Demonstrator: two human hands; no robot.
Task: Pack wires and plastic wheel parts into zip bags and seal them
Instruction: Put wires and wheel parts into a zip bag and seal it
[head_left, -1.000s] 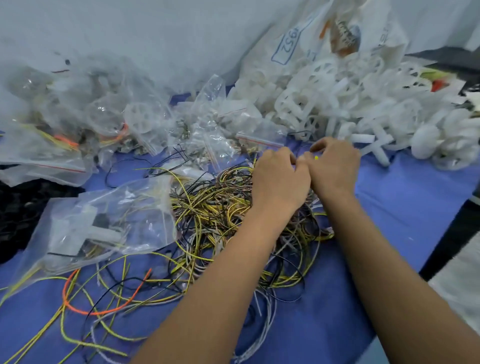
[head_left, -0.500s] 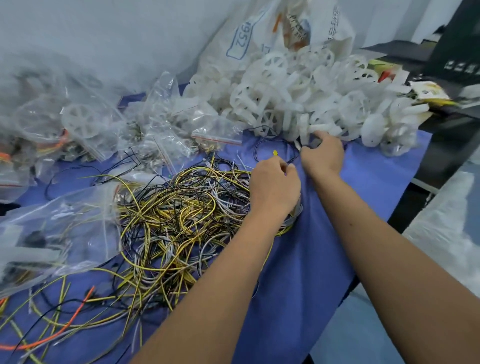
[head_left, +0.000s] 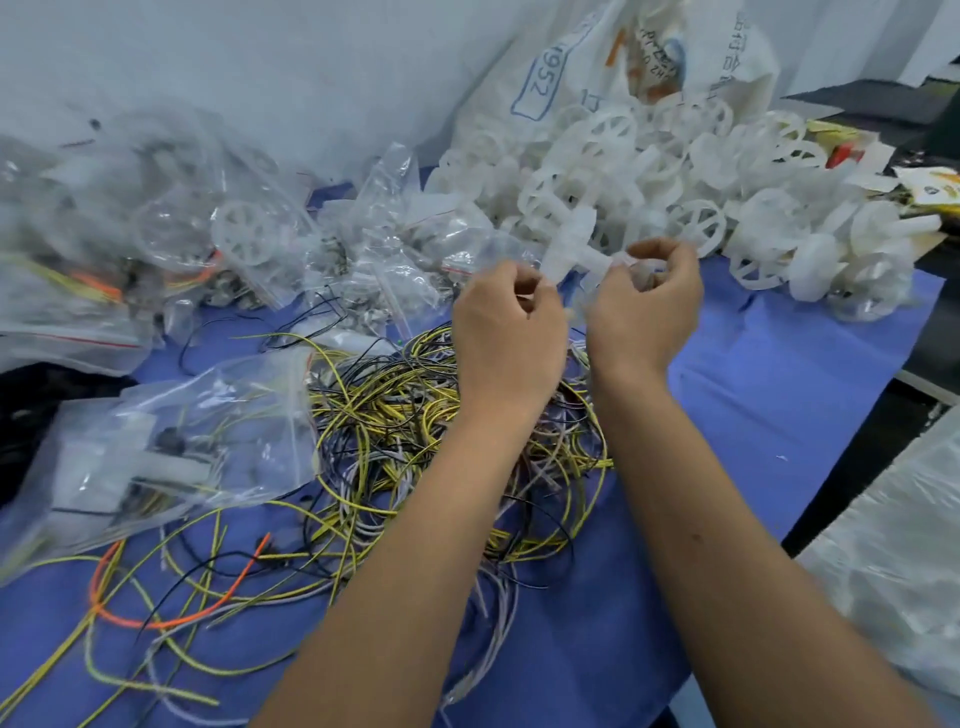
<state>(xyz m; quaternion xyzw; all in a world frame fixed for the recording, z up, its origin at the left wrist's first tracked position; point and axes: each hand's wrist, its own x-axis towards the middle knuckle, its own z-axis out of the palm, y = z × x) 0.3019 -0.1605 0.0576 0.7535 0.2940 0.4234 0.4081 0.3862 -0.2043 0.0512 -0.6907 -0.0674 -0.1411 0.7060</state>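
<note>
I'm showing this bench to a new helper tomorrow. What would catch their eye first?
Probably the two hands, left hand and right hand, raised mid-table and holding a white plastic part between them. Below them sprawls a tangle of wires, mostly yellow, on the blue cloth, and a heap of white wheels fills the far right.

A plain pale wall (head_left: 260, 62) rises behind a table draped in blue cloth (head_left: 769, 395). A dark surface (head_left: 872, 101) sits at far right, lit by soft, even light.
</note>
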